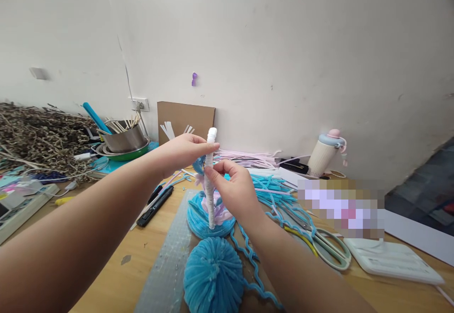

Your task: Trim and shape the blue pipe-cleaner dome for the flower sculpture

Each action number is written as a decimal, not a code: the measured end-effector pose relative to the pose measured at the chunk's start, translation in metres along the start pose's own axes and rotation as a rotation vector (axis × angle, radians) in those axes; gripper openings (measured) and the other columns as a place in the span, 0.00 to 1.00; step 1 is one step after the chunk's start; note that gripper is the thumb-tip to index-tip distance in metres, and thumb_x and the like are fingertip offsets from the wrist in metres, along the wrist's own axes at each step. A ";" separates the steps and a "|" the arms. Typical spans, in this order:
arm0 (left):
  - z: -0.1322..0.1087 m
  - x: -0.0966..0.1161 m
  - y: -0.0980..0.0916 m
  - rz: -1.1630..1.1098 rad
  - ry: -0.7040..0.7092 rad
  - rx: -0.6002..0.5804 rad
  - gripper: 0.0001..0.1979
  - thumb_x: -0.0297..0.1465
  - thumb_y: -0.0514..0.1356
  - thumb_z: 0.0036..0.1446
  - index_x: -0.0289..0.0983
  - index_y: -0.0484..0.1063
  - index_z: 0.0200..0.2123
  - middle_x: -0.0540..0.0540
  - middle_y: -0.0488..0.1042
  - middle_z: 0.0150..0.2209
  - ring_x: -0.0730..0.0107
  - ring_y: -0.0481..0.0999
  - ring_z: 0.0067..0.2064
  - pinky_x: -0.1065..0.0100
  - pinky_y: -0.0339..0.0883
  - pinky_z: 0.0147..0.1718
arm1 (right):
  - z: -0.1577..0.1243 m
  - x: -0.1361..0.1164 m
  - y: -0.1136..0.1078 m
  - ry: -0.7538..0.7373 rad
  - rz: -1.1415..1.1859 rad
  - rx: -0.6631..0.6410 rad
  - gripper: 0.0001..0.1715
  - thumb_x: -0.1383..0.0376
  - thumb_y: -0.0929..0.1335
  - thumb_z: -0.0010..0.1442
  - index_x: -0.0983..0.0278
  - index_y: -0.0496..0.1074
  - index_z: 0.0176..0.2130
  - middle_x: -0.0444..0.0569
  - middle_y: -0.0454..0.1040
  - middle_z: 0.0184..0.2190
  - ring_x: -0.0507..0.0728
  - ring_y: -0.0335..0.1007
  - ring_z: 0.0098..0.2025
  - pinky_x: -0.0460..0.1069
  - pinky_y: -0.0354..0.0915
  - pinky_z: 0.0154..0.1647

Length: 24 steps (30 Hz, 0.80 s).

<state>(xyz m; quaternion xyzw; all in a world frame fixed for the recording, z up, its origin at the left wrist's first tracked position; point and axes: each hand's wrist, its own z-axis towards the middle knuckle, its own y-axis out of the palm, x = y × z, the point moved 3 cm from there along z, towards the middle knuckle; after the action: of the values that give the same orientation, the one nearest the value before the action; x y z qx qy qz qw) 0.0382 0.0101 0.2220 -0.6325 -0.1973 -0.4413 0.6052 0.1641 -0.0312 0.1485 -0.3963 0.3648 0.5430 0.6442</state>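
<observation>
An upright white wrapped stick (210,202) stands before me, its lower end against a round blue fuzzy base (194,221) with pale pink fuzzy loops (224,213) on it. Near the top of the stick, my left hand (186,151) is closed around it. Lower down, my right hand (236,187) pinches at the stick with thumb and finger; whether something small is also between them is hidden. A curled blue fuzzy piece (198,165) shows just behind the stick. In front lies a round blue disc of pipe cleaners (213,273).
Blue pipe cleaners (264,190) lie behind my right hand, scissors (331,251) to its right. A black utility knife (155,206) rests left of the grey cutting mat (166,256). Further out are a metal pot (124,138), a bottle (322,154) and a white device (393,261).
</observation>
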 end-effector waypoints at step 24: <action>-0.004 -0.007 0.005 -0.159 0.017 -0.126 0.10 0.35 0.63 0.50 0.37 0.68 0.23 0.51 0.71 0.22 0.74 0.69 0.24 0.70 0.60 0.24 | 0.004 0.005 0.004 -0.019 -0.055 0.016 0.10 0.60 0.66 0.55 0.61 0.67 0.25 0.39 0.68 0.20 0.51 0.60 0.25 0.47 0.58 0.30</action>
<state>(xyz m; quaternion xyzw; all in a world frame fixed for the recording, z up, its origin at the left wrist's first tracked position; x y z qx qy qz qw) 0.0374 0.0077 0.2133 -0.6477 -0.2138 -0.5049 0.5290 0.1609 -0.0256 0.1453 -0.3958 0.3523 0.5258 0.6654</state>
